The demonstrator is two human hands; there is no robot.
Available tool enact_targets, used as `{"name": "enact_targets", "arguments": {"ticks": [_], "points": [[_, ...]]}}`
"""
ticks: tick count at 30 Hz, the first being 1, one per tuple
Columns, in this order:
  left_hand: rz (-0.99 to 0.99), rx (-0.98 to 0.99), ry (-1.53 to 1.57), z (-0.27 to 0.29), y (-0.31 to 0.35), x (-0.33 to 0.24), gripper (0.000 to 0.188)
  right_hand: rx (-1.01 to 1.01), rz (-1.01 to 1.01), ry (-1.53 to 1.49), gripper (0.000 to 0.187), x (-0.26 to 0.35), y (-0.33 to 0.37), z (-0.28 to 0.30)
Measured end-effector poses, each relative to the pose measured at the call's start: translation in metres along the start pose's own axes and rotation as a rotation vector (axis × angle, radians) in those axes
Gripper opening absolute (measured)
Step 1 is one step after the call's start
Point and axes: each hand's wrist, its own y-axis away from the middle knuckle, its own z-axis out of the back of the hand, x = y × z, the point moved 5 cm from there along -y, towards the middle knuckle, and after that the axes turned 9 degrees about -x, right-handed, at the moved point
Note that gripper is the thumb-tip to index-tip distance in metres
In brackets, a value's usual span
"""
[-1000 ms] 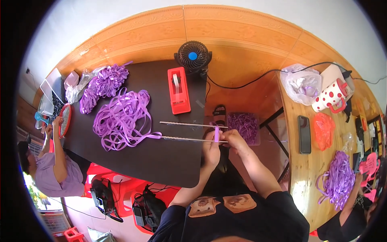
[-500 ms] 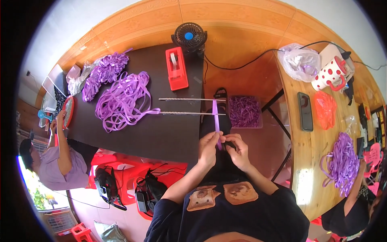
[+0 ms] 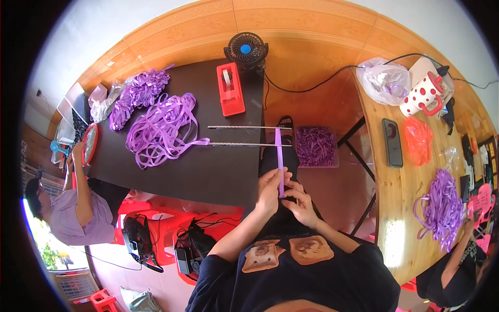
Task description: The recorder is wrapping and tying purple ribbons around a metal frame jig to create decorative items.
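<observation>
A purple ribbon (image 3: 279, 151) runs down from two thin metal rods, which jut side by side past the right edge of the dark table. My left hand (image 3: 269, 190) pinches this ribbon below the nearer rod (image 3: 244, 144). Lower down, my right hand (image 3: 301, 204) has its fingertips closed on the ribbon's end. The farther rod (image 3: 241, 127) lies parallel, and the ribbon crosses it at its right end. From the left end of the nearer rod, ribbon leads into a loose purple ribbon heap (image 3: 163, 130) on the table.
A red tape dispenser (image 3: 230, 89) and a small black fan (image 3: 246, 49) stand at the table's back. Below sits a bin of purple pieces (image 3: 316, 146). The wooden table (image 3: 387, 208) at right bears a phone (image 3: 392, 143), a dotted cup (image 3: 422, 96) and more ribbon. Two other people sit at either side.
My right hand has moved slightly down and left along the ribbon, toward its end. My left hand keeps its pinch. The whole view has shifted a little.
</observation>
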Motion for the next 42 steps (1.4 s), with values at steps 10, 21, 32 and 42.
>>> {"name": "enact_targets", "arguments": {"ticks": [10, 21, 32, 42], "points": [[-0.077, -0.034, -0.124, 0.035, 0.027, 0.016, 0.017, 0.053, 0.085, 0.047, 0.037, 0.015, -0.002, -0.010], [-0.296, -0.024, -0.376, 0.034, 0.024, 0.000, 0.008, -0.277, 0.510, 0.531, 0.035, 0.057, -0.026, 0.006], [-0.139, 0.014, -0.247, 0.032, 0.039, -0.001, 0.011, -0.050, 1.272, 0.987, 0.023, 0.083, -0.054, -0.018], [-0.029, 0.094, -0.268, 0.025, 0.030, 0.007, 0.023, -0.045, 1.117, 0.708, 0.024, 0.143, -0.092, -0.023]]}}
